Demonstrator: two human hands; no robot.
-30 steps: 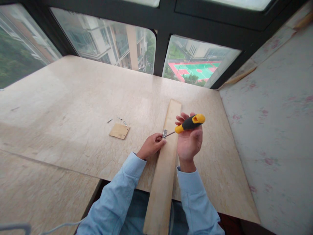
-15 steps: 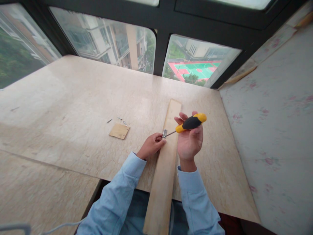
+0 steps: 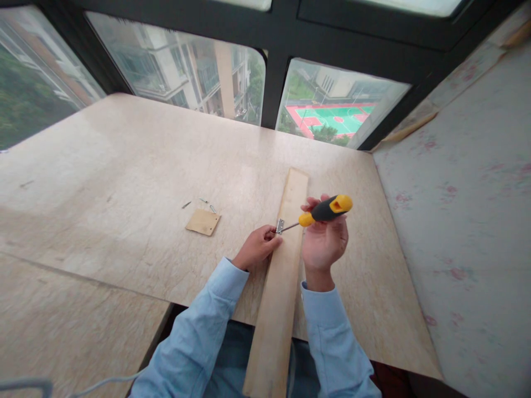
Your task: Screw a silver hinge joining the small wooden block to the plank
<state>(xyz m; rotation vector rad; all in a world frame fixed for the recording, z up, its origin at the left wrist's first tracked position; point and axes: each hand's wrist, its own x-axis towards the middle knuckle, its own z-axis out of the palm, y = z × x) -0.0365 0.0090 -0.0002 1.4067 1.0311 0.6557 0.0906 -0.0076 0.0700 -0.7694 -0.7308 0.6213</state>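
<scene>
My right hand is closed round the yellow and black handle of a screwdriver. Its shaft slopes down to the left, with the tip at a small metal hinge on a long wooden board. My left hand pinches at the hinge's near left side, thumb resting on the board's edge. Part of the hinge is hidden by those fingers. The board runs from my lap out over the stone-patterned surface.
Left of the board lies a small wooden piece with holes. Several small metal pieces, seemingly screws, lie behind it. A flowered wall bounds the right side, and dark-framed windows the back. A pale cable runs at lower left.
The screwdriver handle has turned and shifted slightly right, with my right hand's fingers curling closer round it. My left hand, the hinge and the board look unmoved.
</scene>
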